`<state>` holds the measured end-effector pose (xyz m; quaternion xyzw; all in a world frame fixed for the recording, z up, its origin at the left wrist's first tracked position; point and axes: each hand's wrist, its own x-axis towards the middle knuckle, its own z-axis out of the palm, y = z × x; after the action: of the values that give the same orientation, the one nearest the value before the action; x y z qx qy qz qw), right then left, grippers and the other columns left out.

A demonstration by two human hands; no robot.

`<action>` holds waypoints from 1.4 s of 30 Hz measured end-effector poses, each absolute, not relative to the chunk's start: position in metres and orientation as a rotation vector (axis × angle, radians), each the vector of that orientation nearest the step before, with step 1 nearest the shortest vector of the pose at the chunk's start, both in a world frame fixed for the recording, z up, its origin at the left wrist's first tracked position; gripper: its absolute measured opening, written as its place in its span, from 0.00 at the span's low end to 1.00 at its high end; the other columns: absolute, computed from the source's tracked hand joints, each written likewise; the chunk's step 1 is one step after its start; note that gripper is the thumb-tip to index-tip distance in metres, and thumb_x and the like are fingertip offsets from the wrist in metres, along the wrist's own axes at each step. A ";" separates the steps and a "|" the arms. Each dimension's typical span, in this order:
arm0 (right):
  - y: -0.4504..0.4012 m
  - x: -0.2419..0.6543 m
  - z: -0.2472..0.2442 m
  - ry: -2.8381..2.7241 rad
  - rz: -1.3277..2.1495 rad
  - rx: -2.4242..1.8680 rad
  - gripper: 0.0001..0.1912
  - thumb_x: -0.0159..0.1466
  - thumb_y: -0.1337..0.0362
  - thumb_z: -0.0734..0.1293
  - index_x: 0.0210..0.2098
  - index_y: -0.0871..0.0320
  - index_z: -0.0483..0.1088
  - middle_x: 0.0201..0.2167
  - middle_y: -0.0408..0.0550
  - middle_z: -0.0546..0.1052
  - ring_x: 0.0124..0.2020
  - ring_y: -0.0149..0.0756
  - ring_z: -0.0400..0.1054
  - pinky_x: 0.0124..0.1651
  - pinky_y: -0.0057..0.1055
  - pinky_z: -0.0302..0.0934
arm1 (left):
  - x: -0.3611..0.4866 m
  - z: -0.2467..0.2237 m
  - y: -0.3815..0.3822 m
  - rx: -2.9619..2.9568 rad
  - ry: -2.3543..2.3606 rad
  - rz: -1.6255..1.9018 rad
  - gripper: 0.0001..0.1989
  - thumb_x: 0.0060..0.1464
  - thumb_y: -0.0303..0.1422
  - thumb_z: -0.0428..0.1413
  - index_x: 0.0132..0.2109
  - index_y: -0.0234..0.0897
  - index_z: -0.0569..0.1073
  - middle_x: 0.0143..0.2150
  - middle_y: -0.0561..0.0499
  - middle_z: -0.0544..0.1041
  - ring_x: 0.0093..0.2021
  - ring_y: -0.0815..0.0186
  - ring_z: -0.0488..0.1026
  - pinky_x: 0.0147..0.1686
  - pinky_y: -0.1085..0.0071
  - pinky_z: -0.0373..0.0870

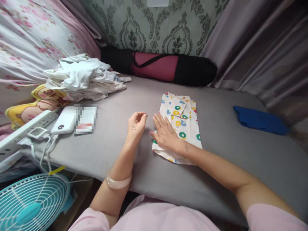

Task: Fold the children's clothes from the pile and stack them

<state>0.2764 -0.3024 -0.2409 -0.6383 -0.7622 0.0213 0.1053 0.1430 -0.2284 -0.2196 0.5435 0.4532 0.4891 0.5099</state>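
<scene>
My right hand (165,134) lies flat and open, palm down, on the near left part of the folded printed garment (182,123), fingers spread toward the far side. The garment is white with coloured rings and sits on the grey bed sheet (228,150), about the middle of the bed. My left hand (136,125) rests just left of it on the sheet, loosely curled with the fingertips drawn together, holding nothing; a pale bangle (118,183) circles that forearm. Far left, a heap of white clothes (83,77) lies beside a floral pillow (26,38). Near left are a white power bank (64,121), a power strip (29,126) and a teal fan (32,202). A blue folded cloth (260,120) lies well apart on the right, and a black and pink bag (163,65) stands along the far wall
</scene>
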 end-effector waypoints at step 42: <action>-0.479 0.326 -0.222 -2.205 0.233 -1.962 0.28 0.68 0.60 0.58 0.67 0.46 0.52 0.69 0.48 0.50 0.69 0.50 0.40 0.66 0.57 0.43 | 0.141 -0.238 -0.304 2.939 0.280 0.095 0.30 0.66 0.46 0.39 0.69 0.39 0.49 0.71 0.43 0.50 0.71 0.55 0.44 0.66 0.51 0.45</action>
<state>0.3256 -0.4794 -0.2220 -0.6598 -0.7418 0.0785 0.0903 0.1410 -0.3036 -0.2381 0.9906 0.0943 0.0319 0.0937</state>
